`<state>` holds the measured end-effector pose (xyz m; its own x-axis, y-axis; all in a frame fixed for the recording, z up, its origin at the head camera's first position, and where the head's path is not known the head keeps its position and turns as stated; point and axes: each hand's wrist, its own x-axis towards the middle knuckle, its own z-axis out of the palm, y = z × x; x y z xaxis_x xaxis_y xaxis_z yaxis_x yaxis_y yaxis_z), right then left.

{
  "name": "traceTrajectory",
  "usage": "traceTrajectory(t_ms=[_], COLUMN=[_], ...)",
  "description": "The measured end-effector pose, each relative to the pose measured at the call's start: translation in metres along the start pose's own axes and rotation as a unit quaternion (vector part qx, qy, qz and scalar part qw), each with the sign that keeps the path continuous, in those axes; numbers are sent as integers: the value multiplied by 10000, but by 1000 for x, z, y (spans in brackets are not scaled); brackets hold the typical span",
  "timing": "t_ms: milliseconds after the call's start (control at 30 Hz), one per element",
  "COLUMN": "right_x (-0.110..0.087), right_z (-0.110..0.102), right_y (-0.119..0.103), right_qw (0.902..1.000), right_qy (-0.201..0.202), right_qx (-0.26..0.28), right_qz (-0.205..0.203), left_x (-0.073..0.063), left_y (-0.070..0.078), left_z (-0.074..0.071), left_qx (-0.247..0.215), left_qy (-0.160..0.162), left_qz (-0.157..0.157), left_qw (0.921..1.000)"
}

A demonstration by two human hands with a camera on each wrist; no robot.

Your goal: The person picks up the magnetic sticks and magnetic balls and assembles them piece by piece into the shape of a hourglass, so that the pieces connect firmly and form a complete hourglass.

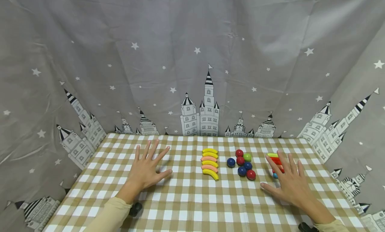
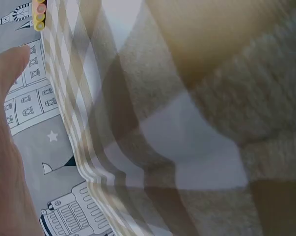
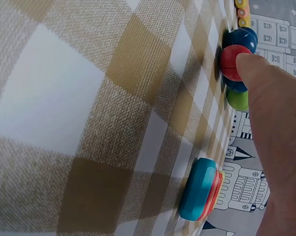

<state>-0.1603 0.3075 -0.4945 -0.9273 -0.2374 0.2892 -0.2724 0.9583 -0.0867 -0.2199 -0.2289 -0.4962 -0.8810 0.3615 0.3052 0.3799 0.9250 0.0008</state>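
My left hand (image 1: 147, 170) is over the left side of the checked tablecloth, fingers spread and holding nothing. On the right, my right hand (image 1: 290, 185) is spread the same way, partly covering a short row of coloured pieces: yellow-green, red, orange and blue. The right wrist view shows this row's teal end piece (image 3: 198, 189). Left of that hand lies a loose cluster of small balls: red (image 1: 251, 174), dark blue (image 1: 231, 162) and green (image 1: 247, 157). In the right wrist view my thumb overlaps a red ball (image 3: 231, 64). Between the hands, yellow and pink toy bananas (image 1: 210, 164) form a column.
A brown-and-white checked cloth (image 1: 186, 205) covers the table. A grey curtain (image 1: 168, 58) printed with stars and castles hangs behind its far edge and along both sides. Dark wrist devices (image 1: 136, 209) sit by both sleeves.
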Motion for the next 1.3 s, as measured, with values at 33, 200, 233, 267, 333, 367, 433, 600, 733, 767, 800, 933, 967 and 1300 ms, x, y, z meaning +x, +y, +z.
traceTrajectory(t_ms=[33,200,233,267,333,367,433,600,733,767,800,933,967,1300], right_x=[0,4,5,6,8,9,11,14,17,17,18,19,19,19], right_z=[0,-3,-4,-5,-7,-8,-10,-12,-11,-11,-11,-8,-7,2], right_y=[0,0,-1,-2,-3,-4,-5,-9,-14,-15,-17,-21,-22,-29], right_qw=[10000,9994,9989,9985,9973,9968,9960,9936,9919,9907,9892,9829,9810,9580], right_qy=[2,149,188,201,204,179,108,-12,-95,-83,-77,-241,-253,-627], right_qx=[-5,123,181,249,399,452,571,802,940,1029,1136,1622,1725,2778], right_qz=[-20,-296,-380,-450,-582,-630,-685,-791,-854,-887,-922,-843,-849,-343], left_x=[1,10,12,14,18,20,24,35,41,41,42,43,44,45], left_y=[1,10,13,16,22,25,33,57,77,82,87,101,104,128], left_z=[0,-3,-4,-6,-7,-8,-10,-14,-15,-14,-13,-5,-2,14], left_qx=[-13,-301,-379,-478,-668,-760,-1018,-1612,-2121,-2227,-2390,-2820,-2921,-3388], left_qy=[-10,53,122,151,195,161,117,-32,-155,-177,-223,-498,-602,-953], left_qz=[27,234,319,411,592,662,788,963,1037,1024,990,729,679,256], left_qw=[10000,9993,9987,9979,9958,9948,9916,9822,9716,9693,9657,9554,9521,9357])
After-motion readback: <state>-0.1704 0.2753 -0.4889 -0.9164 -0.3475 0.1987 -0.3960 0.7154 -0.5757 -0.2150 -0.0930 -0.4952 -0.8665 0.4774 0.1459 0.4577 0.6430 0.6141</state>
